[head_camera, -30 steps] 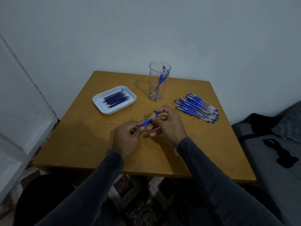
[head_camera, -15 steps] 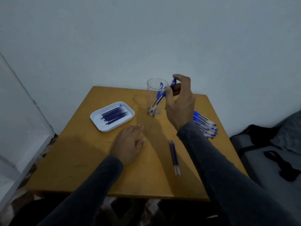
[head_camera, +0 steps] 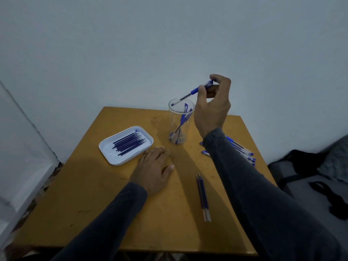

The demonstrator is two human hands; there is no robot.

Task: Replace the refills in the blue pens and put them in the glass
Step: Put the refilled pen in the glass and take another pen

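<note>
White tray [head_camera: 105, 149] of refills [head_camera: 130, 143] at left; left hand [head_camera: 153, 169] flat on the table [head_camera: 94, 185], fingers relaxed. Right hand [head_camera: 212, 108] pinches a blue pen [head_camera: 192, 92], tip over the glass [head_camera: 180, 123]; its sleeve partly hides the pen pile [head_camera: 243, 149]

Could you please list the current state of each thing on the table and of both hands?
Right hand: raised over the glass, pinching a blue pen.
Blue pen: tilted, tip at the glass mouth, not yet released.
Glass: upright, pens already inside.
Left hand: flat on the table, holding nothing.
White tray: holds dark refills.
Loose refills: lying side by side on the table.
Pile of pens: lying behind the right arm.
</note>
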